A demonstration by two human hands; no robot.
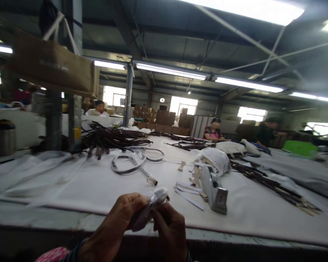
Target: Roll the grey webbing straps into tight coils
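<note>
My left hand is closed on a dark strap in clear plastic wrap, near the table's front edge. On the other side, my right hand pinches the same bundle, with its fingertips just under the crumpled plastic. A small dark end pokes out of the wrap at the right; its exact shape is blurred. Beyond the hands lies a coiled belt in plastic, with a metal buckle at its near end. Right of my right hand stands a grey tape dispenser, beside white paper strips.
Dark belts are heaped at the back left beside a metal post. More belts lie along the right. A white plastic bag rests behind the dispenser. A brown bag hangs overhead at left. Several people sit farther back.
</note>
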